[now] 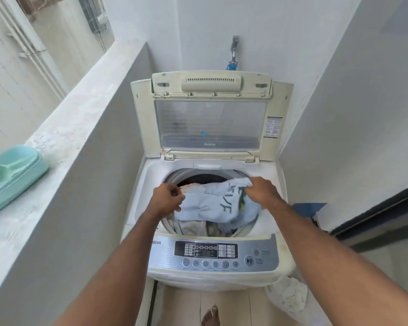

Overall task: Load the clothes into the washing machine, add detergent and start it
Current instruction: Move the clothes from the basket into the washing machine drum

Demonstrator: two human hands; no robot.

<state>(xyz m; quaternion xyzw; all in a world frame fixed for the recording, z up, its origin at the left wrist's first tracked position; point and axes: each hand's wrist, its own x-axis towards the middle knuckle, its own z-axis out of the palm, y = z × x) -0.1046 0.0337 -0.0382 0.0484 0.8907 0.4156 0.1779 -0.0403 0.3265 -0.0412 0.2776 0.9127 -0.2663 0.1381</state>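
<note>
White plastered walls enclose a narrow laundry nook. At centre frame, a pale blue printed cloth garment [210, 203] is held over the round drum opening of a cream top-loading washing machine [149, 184]; other clothes are seen below it. Its left edge is pinched by the left hand [166, 196], its upper right corner gripped by the right hand [262, 191]. The hinged lid [210, 128] is raised. A mint-green plastic box [21, 182] rests on the ledge at mid left.
</note>
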